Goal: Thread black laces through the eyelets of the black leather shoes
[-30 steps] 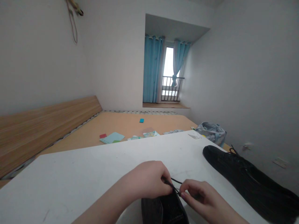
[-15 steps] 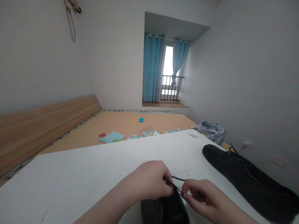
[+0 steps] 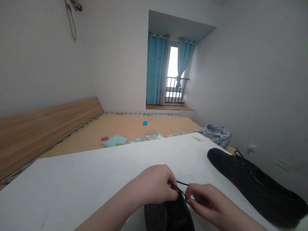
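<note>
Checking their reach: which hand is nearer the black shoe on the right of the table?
Right. The right hand is left of the black shoe, not touching it; the left hand is farther left.

Both hands pinch a black lace (image 3: 182, 183) — the left hand (image 3: 151, 185) and right hand (image 3: 207, 199) close together above a black leather shoe (image 3: 168, 215) at the edge of a white table (image 3: 72, 179). A second black shoe (image 3: 250, 176) lies to the right, laces near its far end — beyond the table, a wooden bed base (image 3: 134, 128) holds scattered papers (image 3: 114, 140).

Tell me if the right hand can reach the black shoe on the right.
Probably yes: the right hand sits near that black shoe, with only white tabletop between them. It seems to pinch a black lace, though, so it must let go first.
</note>
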Tool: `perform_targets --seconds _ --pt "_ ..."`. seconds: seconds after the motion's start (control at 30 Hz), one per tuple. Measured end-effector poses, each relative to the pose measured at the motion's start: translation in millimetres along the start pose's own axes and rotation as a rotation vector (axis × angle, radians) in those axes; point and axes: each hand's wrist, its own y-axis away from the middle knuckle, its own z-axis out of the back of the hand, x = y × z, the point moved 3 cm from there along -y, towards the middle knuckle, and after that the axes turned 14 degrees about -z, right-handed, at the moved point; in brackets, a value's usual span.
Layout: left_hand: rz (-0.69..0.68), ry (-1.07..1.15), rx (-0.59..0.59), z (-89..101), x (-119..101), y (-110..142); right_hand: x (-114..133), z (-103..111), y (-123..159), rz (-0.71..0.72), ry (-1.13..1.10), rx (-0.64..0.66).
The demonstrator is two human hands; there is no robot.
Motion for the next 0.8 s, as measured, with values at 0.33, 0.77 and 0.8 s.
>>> perform_targets --seconds 0.33,0.77,0.8 --pt "-0.044 -0.017 0.012 -3.6 2 0 -5 -4 0 -0.038 -0.057 -0.008" --pt "-0.067 -0.146 -0.072 -1.0 -6 -1 -7 -6 -14 -0.008 -0.251 0.059" --pt "-0.064 -0.143 -0.079 1.3 -6 1 -7 -4 -12 0.006 -0.258 0.033"
